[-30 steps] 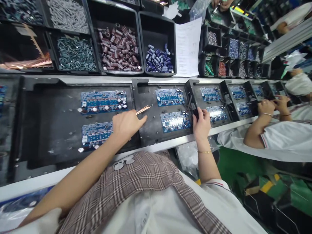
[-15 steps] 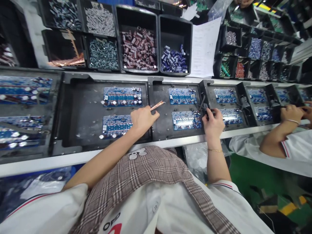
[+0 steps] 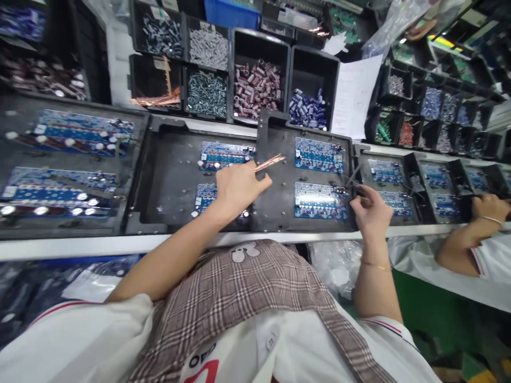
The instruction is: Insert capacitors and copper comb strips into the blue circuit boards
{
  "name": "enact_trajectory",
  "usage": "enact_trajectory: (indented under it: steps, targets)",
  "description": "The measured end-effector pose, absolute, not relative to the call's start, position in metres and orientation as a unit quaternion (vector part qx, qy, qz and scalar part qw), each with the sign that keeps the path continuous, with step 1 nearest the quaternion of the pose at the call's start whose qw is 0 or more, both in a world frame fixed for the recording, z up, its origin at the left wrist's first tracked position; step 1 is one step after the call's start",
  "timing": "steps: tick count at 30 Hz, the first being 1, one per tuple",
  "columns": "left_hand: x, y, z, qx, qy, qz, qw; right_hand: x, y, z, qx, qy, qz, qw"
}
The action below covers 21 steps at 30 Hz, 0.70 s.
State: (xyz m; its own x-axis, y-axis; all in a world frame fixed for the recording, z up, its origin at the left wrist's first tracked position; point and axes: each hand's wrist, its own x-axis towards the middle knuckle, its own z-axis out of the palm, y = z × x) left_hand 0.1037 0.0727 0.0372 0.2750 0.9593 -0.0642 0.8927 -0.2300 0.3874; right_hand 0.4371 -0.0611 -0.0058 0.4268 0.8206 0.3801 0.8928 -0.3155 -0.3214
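My left hand [image 3: 239, 191] is closed around a small bundle of thin copper-coloured strips [image 3: 271, 162], whose ends stick out past the fingers. It hovers where the middle black tray [image 3: 275, 207] overlaps the tray [image 3: 167, 159] on its left. Two blue circuit boards lie in the middle tray, an upper one [image 3: 318, 154] and a lower one [image 3: 319, 201]. At that tray's right edge, beside a thin metal lever [image 3: 353, 178], my right hand [image 3: 373, 210] has its fingers curled together. What lies between those fingertips is hidden.
Behind the trays stand black bins of brown capacitors [image 3: 257, 88], blue capacitors [image 3: 307, 109] and other small parts. A paper sheet [image 3: 353, 96] leans beside them. More trays with boards line both sides. A co-worker's hand [image 3: 491, 207] is at the far right.
The middle tray has shifted left, its edge now covering part of the left tray's boards. My right hand stays at its right edge. The whole view has swung; the left hand still holds the strips.
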Motion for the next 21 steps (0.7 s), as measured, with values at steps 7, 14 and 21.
enact_trajectory:
  steps: [7,14,21]
  targets:
    - [-0.045,0.088,0.044,0.735,0.673,0.045,0.067,0.298,-0.038,-0.001,-0.764,-0.554,-0.012,0.330]
    - [-0.113,0.103,0.034,0.718,0.695,0.015,0.047,0.222,-0.013,-0.031,-0.731,-0.602,0.008,0.321]
    - [-0.120,0.105,0.041,0.702,0.703,0.041,0.105,0.226,-0.015,-0.028,-0.740,-0.607,0.066,0.282]
